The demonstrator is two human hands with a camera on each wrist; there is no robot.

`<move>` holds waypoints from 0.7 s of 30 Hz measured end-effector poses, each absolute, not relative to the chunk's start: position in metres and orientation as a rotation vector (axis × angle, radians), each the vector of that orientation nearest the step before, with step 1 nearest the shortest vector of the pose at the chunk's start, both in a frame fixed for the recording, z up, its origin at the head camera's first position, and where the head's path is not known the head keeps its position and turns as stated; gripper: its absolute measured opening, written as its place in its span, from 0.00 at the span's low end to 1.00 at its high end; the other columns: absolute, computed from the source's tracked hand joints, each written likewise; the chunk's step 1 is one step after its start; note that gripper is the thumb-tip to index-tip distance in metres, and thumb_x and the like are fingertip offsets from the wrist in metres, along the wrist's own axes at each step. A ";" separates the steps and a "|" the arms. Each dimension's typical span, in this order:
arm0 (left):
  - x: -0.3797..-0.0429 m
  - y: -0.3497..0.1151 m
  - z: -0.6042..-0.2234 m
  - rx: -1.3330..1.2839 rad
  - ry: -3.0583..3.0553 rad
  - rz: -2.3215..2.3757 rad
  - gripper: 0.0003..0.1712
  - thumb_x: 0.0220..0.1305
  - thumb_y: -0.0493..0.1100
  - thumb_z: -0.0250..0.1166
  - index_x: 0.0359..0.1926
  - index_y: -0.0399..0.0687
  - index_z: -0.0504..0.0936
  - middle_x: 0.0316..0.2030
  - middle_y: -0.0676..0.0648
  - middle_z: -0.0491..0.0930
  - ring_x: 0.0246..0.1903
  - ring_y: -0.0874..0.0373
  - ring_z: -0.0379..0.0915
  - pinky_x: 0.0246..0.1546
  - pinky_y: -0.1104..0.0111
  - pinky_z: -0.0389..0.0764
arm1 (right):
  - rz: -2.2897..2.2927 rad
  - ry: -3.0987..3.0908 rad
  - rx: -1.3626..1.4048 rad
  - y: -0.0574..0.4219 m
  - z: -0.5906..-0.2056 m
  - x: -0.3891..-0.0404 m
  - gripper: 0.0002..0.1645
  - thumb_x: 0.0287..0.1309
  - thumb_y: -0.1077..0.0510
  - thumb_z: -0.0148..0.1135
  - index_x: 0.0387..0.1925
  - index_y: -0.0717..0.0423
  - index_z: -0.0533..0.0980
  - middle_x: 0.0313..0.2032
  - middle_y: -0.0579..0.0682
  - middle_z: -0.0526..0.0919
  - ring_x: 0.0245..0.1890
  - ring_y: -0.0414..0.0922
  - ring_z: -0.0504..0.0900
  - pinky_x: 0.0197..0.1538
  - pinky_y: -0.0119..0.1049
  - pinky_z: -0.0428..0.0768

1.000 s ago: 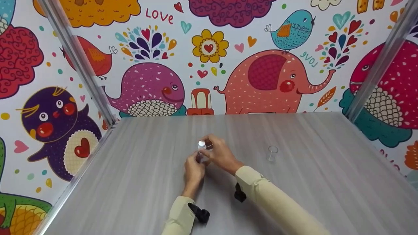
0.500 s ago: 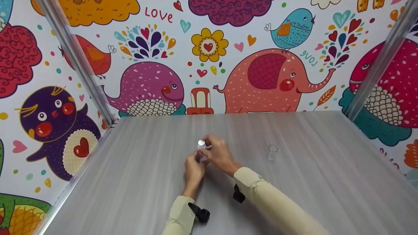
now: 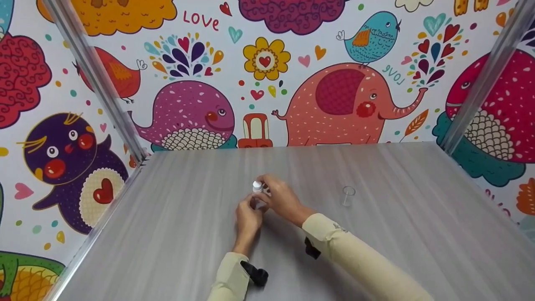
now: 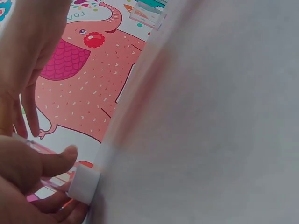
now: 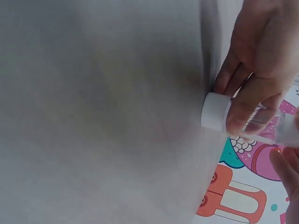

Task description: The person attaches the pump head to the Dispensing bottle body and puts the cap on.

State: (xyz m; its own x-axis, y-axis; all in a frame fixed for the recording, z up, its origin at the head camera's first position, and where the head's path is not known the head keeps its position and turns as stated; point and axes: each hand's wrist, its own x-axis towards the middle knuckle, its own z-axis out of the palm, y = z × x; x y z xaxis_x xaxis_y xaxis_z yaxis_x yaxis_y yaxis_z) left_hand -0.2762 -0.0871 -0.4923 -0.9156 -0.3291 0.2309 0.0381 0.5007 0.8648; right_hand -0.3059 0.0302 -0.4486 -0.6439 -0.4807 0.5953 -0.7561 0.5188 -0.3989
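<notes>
In the head view, a small clear bottle (image 3: pixel 257 187) stands upright at mid-table, its top end white. My left hand (image 3: pixel 249 217) grips it low down. From the right, my right hand (image 3: pixel 284 198) reaches round the top, thumb and forefinger pinching it. The left wrist view shows the see-through body and a white bottom end (image 4: pixel 85 183) at the tabletop, with the left hand's fingers curled round it. In the right wrist view, the left hand (image 5: pixel 261 60) holds the bottle just by its white bottom, while the right hand (image 5: pixel 289 175) is partly cut off at the edge.
A clear cup (image 3: pixel 347 196) stands on the table (image 3: pixel 175 234) to the right of the hands. Patterned wall panels (image 3: pixel 259 96) rise behind the table and at the left, with metal posts (image 3: pixel 100 79) at the corners. Black wrist devices (image 3: pixel 256 274) hang below the sleeves.
The right hand and its forearm shift very slightly at the top of the bottle. The left hand keeps its place, and the cup stays where it was.
</notes>
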 end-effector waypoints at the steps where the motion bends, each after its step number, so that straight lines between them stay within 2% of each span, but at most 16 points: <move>1: -0.276 -0.087 -0.493 0.237 -2.379 -1.390 0.07 0.52 0.29 0.69 0.32 0.40 0.81 0.23 0.49 0.71 0.25 0.57 0.64 0.27 0.66 0.62 | 0.872 -2.336 1.033 0.032 -0.450 -0.306 0.23 0.59 0.56 0.70 0.52 0.63 0.75 0.44 0.56 0.83 0.44 0.46 0.84 0.48 0.36 0.84; 9: -0.278 -0.085 -0.492 0.228 -2.379 -1.420 0.07 0.53 0.29 0.71 0.33 0.41 0.82 0.25 0.44 0.78 0.26 0.58 0.66 0.28 0.66 0.64 | 0.673 -2.265 1.079 0.042 -0.456 -0.307 0.22 0.65 0.54 0.65 0.57 0.58 0.75 0.51 0.53 0.81 0.49 0.45 0.82 0.51 0.37 0.83; 16: -0.276 -0.087 -0.493 0.207 -2.373 -1.438 0.08 0.54 0.26 0.68 0.34 0.41 0.83 0.29 0.42 0.83 0.28 0.56 0.70 0.30 0.65 0.70 | 0.643 -2.238 1.081 0.046 -0.460 -0.304 0.25 0.63 0.55 0.67 0.59 0.58 0.75 0.54 0.53 0.81 0.53 0.45 0.80 0.56 0.37 0.81; 21: -0.276 -0.089 -0.493 0.198 -2.364 -1.429 0.08 0.55 0.27 0.68 0.36 0.38 0.84 0.29 0.41 0.83 0.27 0.56 0.71 0.30 0.65 0.71 | 0.630 -2.227 1.082 0.049 -0.460 -0.304 0.26 0.62 0.56 0.68 0.59 0.59 0.75 0.54 0.53 0.81 0.54 0.46 0.79 0.58 0.40 0.80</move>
State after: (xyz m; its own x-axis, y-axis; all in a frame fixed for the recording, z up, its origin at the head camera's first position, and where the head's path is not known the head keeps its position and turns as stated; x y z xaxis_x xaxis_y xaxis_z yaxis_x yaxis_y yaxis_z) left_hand -0.2763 -0.0887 -0.4932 -0.9217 -0.3057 0.2390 0.0694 0.4759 0.8767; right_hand -0.3043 0.0494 -0.4599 -0.5040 -0.5404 0.6738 -0.8132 0.5598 -0.1593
